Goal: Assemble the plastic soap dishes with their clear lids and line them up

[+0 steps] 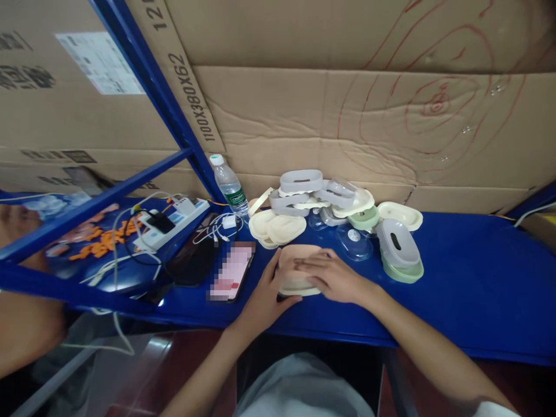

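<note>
A cream oval plastic box (290,259) lies on the blue shelf (469,284) right in front of me. My left hand (264,295) grips its left side, thumb curled along the near edge. My right hand (332,277) lies flat on its top, fingers pressed together and pointing left. Behind the box sits a pile of cream lids (278,227), grey inserts (300,180), clear domes (354,240) and green trays (402,272).
A phone (232,272) lies left of the box, beside a dark pouch (191,262), cables and a power strip (174,220). A water bottle (230,188) stands at the blue upright. Cardboard sheets (347,98) wall the back. Orange bits (98,243) lie far left.
</note>
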A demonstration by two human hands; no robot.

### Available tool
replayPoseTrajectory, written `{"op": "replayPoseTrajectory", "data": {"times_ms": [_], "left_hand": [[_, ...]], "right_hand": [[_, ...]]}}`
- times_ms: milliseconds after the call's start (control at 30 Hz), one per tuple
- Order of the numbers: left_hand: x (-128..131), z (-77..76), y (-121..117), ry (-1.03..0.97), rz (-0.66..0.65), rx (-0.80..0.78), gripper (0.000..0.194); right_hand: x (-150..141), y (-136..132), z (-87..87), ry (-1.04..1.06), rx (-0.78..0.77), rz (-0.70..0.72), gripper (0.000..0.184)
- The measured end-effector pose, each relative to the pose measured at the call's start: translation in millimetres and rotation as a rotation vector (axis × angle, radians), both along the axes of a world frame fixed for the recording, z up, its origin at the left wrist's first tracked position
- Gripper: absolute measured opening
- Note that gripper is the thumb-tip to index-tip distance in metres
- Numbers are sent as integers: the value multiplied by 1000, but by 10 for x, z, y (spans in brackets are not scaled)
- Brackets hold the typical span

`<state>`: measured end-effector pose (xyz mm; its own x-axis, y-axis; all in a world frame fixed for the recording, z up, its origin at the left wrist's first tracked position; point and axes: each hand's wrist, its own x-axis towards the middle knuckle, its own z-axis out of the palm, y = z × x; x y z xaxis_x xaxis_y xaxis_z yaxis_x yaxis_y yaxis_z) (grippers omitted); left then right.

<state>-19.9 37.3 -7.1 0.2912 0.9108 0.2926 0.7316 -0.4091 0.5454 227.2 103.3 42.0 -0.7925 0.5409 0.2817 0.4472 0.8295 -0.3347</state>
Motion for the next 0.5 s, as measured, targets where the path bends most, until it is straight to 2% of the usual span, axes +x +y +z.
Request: {"op": "replayPoseTrajectory", "data": {"times_ms": [200,367,500], "left_hand": [[-29,-110,-23,54,-16,172,77],[-5,-108,8,119,-4,230,61],[24,-56,21,137,0,212,54]], "right_hand": [[-73,-120,18,-43,78,127,48],[-84,-24,-61,-133,135,71,42],[-26,80,-19,-70,139,34,34]]}}
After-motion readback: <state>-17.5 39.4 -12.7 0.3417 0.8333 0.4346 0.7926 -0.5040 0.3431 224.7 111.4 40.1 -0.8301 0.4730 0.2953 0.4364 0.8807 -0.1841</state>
